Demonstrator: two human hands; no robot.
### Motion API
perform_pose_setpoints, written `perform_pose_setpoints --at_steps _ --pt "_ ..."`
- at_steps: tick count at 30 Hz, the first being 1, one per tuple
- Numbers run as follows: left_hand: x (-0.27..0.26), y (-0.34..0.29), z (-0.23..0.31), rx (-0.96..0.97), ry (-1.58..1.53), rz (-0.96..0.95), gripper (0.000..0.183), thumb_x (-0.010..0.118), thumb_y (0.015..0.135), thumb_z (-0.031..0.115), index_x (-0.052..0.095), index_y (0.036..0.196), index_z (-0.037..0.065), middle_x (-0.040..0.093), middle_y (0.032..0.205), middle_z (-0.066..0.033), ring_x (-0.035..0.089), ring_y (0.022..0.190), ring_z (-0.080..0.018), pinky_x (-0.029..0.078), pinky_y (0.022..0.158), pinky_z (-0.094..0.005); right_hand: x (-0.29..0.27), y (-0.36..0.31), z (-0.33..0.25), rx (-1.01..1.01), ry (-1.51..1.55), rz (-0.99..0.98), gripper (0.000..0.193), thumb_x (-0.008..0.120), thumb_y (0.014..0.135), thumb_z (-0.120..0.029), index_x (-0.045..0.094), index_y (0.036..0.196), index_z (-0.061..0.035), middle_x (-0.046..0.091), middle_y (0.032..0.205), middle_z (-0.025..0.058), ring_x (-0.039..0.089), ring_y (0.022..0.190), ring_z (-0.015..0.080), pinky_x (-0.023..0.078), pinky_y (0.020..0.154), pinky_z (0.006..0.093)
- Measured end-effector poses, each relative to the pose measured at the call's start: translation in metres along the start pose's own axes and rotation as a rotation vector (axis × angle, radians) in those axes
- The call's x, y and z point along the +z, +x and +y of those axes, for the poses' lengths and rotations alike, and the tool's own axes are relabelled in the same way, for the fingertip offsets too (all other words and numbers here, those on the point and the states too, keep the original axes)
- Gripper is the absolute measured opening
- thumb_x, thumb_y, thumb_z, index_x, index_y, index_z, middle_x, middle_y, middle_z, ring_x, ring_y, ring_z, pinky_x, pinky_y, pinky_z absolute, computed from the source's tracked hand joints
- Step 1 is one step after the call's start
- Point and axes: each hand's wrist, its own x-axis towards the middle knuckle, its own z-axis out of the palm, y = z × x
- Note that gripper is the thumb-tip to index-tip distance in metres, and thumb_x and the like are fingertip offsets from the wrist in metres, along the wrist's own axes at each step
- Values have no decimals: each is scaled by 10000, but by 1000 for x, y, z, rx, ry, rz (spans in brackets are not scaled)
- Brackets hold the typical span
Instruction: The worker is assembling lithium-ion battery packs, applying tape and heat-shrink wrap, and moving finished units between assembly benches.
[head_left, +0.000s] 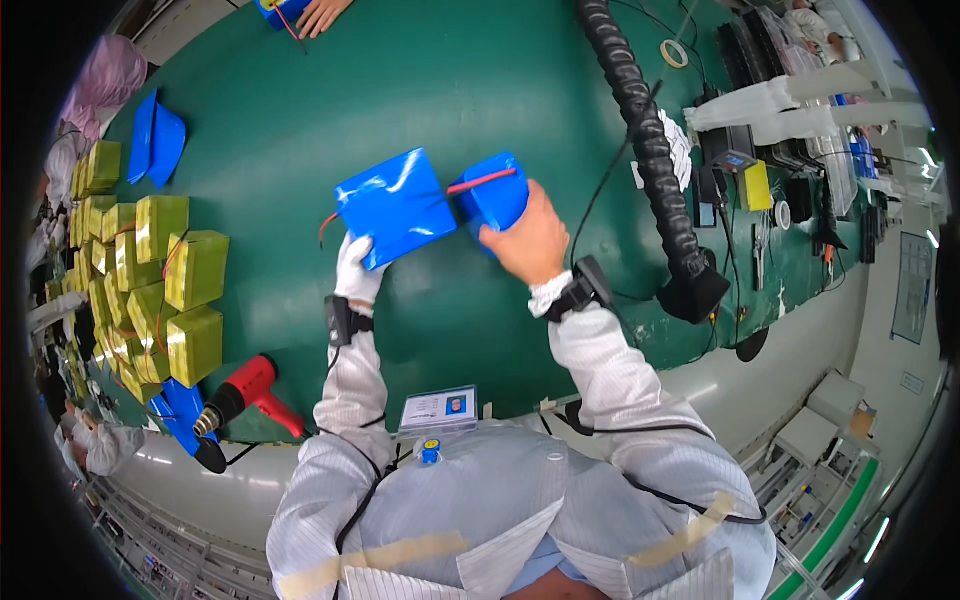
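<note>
My left hand [358,268], in a white glove, grips the near edge of a blue-wrapped battery pack [395,205]. A red wire sticks out from that pack's left side. To its right, my bare right hand [532,240] is closed around a second blue-wrapped battery pack [497,200], with a red wire lying across its top. The two packs are close together over the green table [480,100]; whether they touch is hard to make out. My right palm hides part of the second pack.
Several yellow battery packs [195,270] are stacked on the left. Nearer me lies a red heat gun [250,392], beside a blue sleeve [182,412]. Another blue sleeve [157,140] lies far left. A black flexible hose [650,150] crosses the right side. Another person's hand [322,15] touches a blue pack at the far edge.
</note>
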Motion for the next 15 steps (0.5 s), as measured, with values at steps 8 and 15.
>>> perform_pose_setpoints --at_steps 8,15 --pt "-35 -149 25 68 -216 22 731 736 774 279 451 1425 109 569 1355 -89 520 1261 -324 369 1099 -532 -34 -135 21 -181 -16 -205 839 788 606 -267 457 1347 -55 616 1214 185 634 1039 406 540 813 497" --pt "5 -216 32 -9 -216 -146 757 732 714 316 490 1413 155 510 1419 -101 481 1290 -332 368 1094 -555 -74 -225 57 -326 -10 -209 756 721 627 -209 470 1320 -41 606 1223 182 633 1049 393 549 789 498"
